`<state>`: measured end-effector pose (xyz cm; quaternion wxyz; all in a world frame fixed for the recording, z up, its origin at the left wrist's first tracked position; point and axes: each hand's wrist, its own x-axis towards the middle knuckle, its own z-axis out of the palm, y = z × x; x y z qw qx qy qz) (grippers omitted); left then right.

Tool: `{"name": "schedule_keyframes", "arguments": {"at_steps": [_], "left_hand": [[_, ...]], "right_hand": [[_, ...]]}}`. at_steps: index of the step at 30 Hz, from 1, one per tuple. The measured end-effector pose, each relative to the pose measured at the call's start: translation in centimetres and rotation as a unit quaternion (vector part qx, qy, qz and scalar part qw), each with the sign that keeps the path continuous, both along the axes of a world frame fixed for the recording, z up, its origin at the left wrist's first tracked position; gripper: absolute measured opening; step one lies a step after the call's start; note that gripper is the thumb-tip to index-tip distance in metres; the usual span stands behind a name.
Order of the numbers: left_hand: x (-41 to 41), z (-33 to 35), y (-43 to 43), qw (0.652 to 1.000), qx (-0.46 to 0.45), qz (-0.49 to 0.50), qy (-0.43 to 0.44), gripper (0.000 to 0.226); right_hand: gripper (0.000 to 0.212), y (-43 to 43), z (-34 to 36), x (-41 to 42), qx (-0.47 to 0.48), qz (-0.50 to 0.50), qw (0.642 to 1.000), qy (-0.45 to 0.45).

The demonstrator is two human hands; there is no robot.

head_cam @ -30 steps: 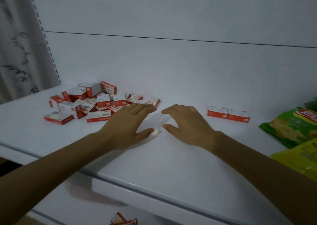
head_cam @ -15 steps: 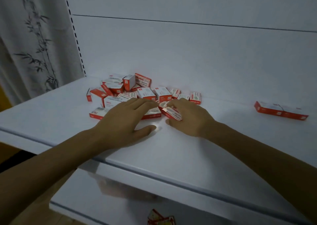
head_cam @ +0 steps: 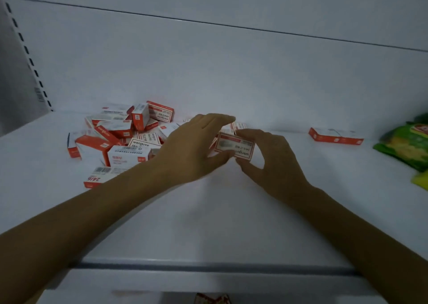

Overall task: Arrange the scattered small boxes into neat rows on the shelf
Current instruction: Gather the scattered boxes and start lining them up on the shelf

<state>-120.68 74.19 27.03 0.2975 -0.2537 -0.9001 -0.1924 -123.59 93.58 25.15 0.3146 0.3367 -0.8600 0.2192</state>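
Note:
A heap of several small red-and-white boxes (head_cam: 120, 136) lies scattered on the white shelf (head_cam: 208, 222), at the back left. My right hand (head_cam: 271, 162) pinches one small box (head_cam: 234, 146) between thumb and fingers, lifted off the shelf at the heap's right end. My left hand (head_cam: 194, 146) is beside it, fingers stretched over the box's top and thumb near its lower left corner; I cannot tell if it grips. Two boxes (head_cam: 335, 136) lie end to end in a short row further right.
Green snack bags (head_cam: 407, 146) lie at the shelf's right edge. The white back wall stands just behind the boxes. A slotted upright (head_cam: 30, 60) runs along the left. Below the shelf's front edge (head_cam: 208, 266), some red-and-white packaging (head_cam: 212, 299) shows.
The view swung left and closer to the heap. My right hand took a box from the heap's right end and lifted it. My left hand rose from the shelf toward that box.

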Motion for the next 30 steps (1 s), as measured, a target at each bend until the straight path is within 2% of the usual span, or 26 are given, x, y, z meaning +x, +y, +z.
{"name": "schedule_keyframes", "arguments": {"at_steps": [6,9,11,13,15,16,19,21,23,25,28,30], "left_hand": [[-0.8,-1.2,-0.1,0.984,0.14,-0.013,-0.108,0.06],[-0.5,-0.6,0.1,0.955,0.218,-0.034,-0.197,0.058],[-0.1,0.2,0.6,0.916,0.298,-0.053,-0.263,0.054],[0.2,1.0,1.1,0.879,0.36,-0.081,-0.3,0.041],[0.4,2.0,1.6,0.847,0.396,-0.104,-0.34,0.042],[0.5,2.4,1.9,0.821,0.42,-0.119,-0.368,0.045],[0.5,3.6,3.4,0.704,0.543,-0.16,-0.43,0.043],[0.3,4.2,5.1,0.668,0.595,-0.155,-0.42,0.032],[0.1,4.4,7.1,0.653,0.635,-0.133,-0.391,0.02],[-0.3,4.3,8.9,0.656,0.658,-0.097,-0.358,0.017],[-1.2,4.2,10.5,0.689,0.646,-0.042,-0.326,0.022],[-1.9,4.4,10.9,0.719,0.614,-0.028,-0.325,0.025]], "right_hand": [[0.05,0.0,0.4,0.0,-0.024,0.0,1.0,0.02],[0.049,-0.1,0.4,0.1,-0.045,0.005,0.999,0.004],[0.048,-0.2,0.7,0.2,-0.062,0.014,0.998,0.002],[0.048,-0.2,1.5,0.3,-0.081,0.02,0.996,0.009],[0.049,0.0,2.6,0.3,-0.1,0.031,0.994,0.016],[0.049,0.2,3.2,0.2,-0.106,0.035,0.994,0.023],[0.05,1.0,4.5,0.0,-0.119,0.024,0.991,0.058],[0.05,1.5,4.9,-0.2,-0.142,0.009,0.987,0.077],[0.049,1.9,4.9,-0.1,-0.165,0.002,0.984,0.064],[0.048,2.4,4.9,0.1,-0.195,0.029,0.98,0.0],[0.05,3.9,4.9,0.5,-0.22,0.093,0.965,-0.109],[0.048,5.6,4.9,0.5,-0.195,0.108,0.965,-0.14]]}}
